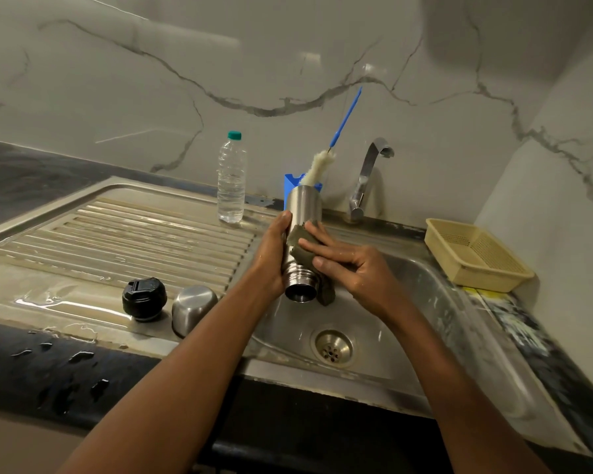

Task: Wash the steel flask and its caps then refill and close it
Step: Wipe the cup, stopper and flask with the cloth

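Head view, looking down at a stainless steel sink (425, 285) set in a dark, wet surface (48, 364).

Holding a cylindrical brushed-steel flask (303, 206) over the sink basin, tilted so the open threaded mouth is pointing toward the camera and the base away toward the wall. Left hand (271, 254) gripping the flask from the left side, fingers curled round its body. Right hand (343, 265) pressing a grey-green scrubbing pad (303, 251) against the right side of the flask near the neck, fingers (317, 234) lying fairly straight over the pad, thumb against its lower part; pad hanging down past the flask mouth.

Resting on the ribbed steel draining board (134, 234) to the left: a black plastic stopper cap (144, 299) and, just beside it on the right, a rounded steel cup cap (194, 309) standing mouth down, both apart from the flask. Standing upright farther back on the board, a clear plastic water bottle with a green cap (231, 179).

Leaning behind the flask, a white-bristled bottle brush with a blue handle (322, 165), its lower end in a blue holder (291, 184). Rising behind the basin, a curved chrome tap (367, 179). Sitting at the right rim of the sink, a pale yellow plastic basket (476, 254). Showing in the basin floor, a round drain strainer (332, 347).
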The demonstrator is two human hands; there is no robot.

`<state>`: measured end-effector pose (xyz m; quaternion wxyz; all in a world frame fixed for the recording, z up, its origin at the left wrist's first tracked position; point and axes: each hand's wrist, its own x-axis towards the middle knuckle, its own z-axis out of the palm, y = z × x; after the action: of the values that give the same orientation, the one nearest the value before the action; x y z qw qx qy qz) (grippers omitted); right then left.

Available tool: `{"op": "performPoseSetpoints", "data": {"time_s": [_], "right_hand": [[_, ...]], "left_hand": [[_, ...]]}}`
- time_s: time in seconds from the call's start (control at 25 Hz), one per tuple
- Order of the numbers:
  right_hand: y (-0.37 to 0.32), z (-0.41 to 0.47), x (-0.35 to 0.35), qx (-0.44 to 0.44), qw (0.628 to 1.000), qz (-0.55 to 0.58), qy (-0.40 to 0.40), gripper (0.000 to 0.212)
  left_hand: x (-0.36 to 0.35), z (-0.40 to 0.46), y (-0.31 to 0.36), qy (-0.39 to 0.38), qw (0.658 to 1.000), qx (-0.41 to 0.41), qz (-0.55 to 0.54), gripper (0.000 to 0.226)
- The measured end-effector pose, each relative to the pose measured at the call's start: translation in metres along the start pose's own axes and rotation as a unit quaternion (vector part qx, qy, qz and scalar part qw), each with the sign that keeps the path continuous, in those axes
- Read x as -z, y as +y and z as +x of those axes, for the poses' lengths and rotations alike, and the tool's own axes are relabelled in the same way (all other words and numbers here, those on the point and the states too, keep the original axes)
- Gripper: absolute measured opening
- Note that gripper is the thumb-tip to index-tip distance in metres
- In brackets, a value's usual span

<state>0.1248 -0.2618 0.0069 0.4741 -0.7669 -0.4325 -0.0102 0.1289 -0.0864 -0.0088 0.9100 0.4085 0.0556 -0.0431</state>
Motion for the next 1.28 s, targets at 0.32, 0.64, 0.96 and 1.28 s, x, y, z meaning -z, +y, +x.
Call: {"op": "performPoseSetpoints", "data": {"time_s": [0.32, 0.64, 0.96, 1.28], "right_hand": [[0.008, 0.009, 0.002, -0.075, 0.991, -0.075, 0.086, 0.04], [0.007, 0.002, 0.012, -0.02, 0.998, -0.027, -0.048, 0.039], [0.013, 0.013, 0.014, -0.057, 0.987, -0.079, 0.126, 0.04], [0.017, 0.019, 0.034, -0.081, 0.961, -0.142, 0.224, 0.039]], "left_hand": [[-0.01, -0.002, -0.012, -0.015, 0.997, 0.024, 0.074, 0.056], [-0.003, -0.003, -0.007, 0.002, 0.998, -0.006, 0.057, 0.041], [-0.013, -0.004, -0.016, -0.032, 0.991, 0.035, 0.127, 0.056], [-0.019, -0.01, -0.013, -0.094, 0.971, 0.072, 0.205, 0.072]]}}
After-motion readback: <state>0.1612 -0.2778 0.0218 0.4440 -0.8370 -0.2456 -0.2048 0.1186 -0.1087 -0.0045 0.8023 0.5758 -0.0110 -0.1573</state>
